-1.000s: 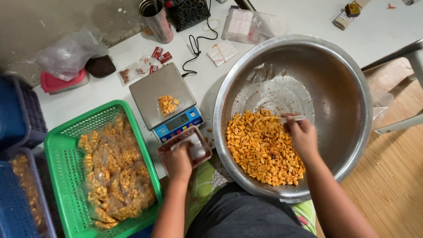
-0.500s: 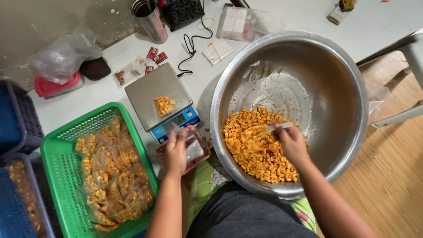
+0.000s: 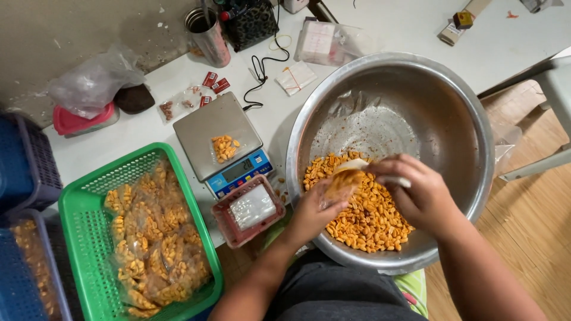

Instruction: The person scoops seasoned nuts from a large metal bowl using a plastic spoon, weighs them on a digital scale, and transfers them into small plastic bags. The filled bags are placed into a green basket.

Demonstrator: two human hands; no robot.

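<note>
Desk [image 3: 416, 30] space is white and holds almost everything. Biggest on it is the steel bowl [image 3: 452, 113], at about 3 o'clock from the middle of the view. A heap of orange snacks [image 3: 363, 220] lies in the bowl's near side, toward 6 o'clock.

Next in size is the green basket [image 3: 83, 238], at 8 o'clock, full of filled clear bags [image 3: 154, 238]. Blue crates [image 3: 24, 166] sit at 9 o'clock, at the edge of the view.

A flat scale [image 3: 211, 128] stands between basket and bowl, with a few snacks [image 3: 225, 147] on its plate. Just below it, at 6 o'clock from the scale, is a small red tray [image 3: 223, 220] with empty bags inside.

Half a second ago the left hand was down by the red tray and the right hand was alone in the bowl with the scoop. Now both hands meet over the snack heap. The left hand [image 3: 312, 217] has come across and its fingers pinch a small clear bag [image 3: 342, 183], partly full of snacks. The right hand [image 3: 419, 196] is curled around a pale scoop [image 3: 357, 164], whose tip sits at the bag's mouth. So a new bag looks to be getting its fill.

Small bits lie at 12 o'clock: a metal cup [image 3: 208, 35], a black cord [image 3: 262, 71] and some little red packets [image 3: 214, 83].
</note>
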